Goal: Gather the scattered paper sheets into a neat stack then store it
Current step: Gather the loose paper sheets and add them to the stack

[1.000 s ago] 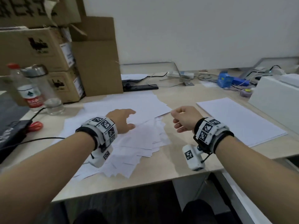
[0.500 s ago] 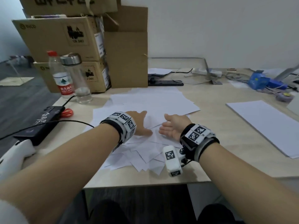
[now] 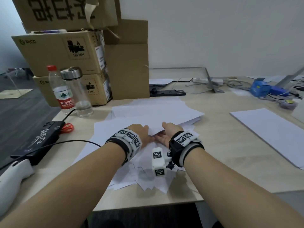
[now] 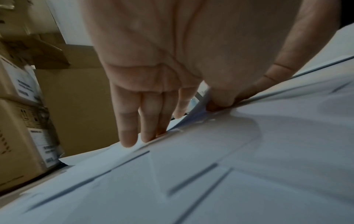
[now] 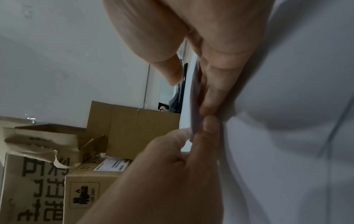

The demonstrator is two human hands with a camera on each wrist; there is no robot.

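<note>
Sliding my left hand [image 3: 142,132] and right hand [image 3: 166,134], fingers nearly straight, under the loose white paper sheets [image 3: 156,111] before the brown cardboard boxes [image 3: 65,58], I'm pinching them with thumbs to gather them.

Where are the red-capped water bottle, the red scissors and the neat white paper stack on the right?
Water bottle [image 3: 63,94]: head view, on its white and red label.
Scissors [image 3: 67,127]: head view, on the red handle loops.
Paper stack [image 3: 269,130]: head view, on its bare top sheet.
</note>
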